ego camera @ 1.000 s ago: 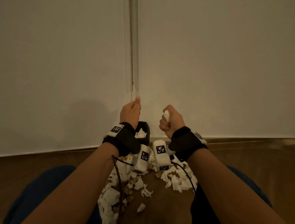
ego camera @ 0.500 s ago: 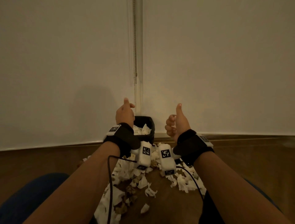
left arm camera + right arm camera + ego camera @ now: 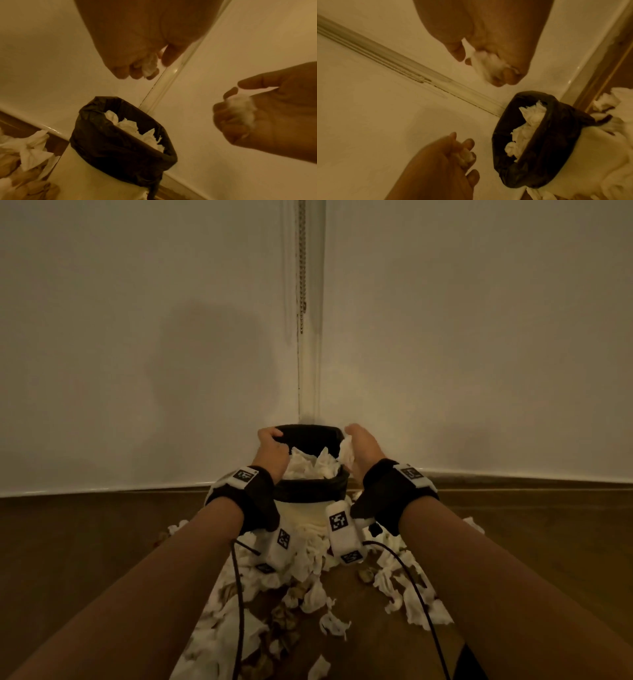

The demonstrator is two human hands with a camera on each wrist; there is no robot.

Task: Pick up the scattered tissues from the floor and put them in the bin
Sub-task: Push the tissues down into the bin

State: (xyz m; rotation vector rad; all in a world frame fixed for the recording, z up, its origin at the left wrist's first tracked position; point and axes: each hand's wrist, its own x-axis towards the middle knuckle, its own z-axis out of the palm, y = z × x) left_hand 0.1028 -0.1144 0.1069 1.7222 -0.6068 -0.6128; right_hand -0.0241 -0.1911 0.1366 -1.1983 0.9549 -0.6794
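Since the earlier frame both hands have dropped from chest height, thumbs up, to the mouth of the bin [image 3: 310,474], one at each side of its rim. The left hand [image 3: 272,451] has its fingers [image 3: 120,73] curled round a small wad of tissue [image 3: 150,66], pinched against the thumb. The right hand [image 3: 363,451] likewise closes its fingers [image 3: 510,78] on a crumpled tissue piece [image 3: 488,65] that hangs just below them. Both wads sit above the black liner, not yet inside. The bin stands in the corner where the two walls meet, already piled with white tissues [image 3: 308,465]. Many more scattered tissues [image 3: 308,559] lie on the wooden floor [image 3: 85,542] around its base and towards the person.
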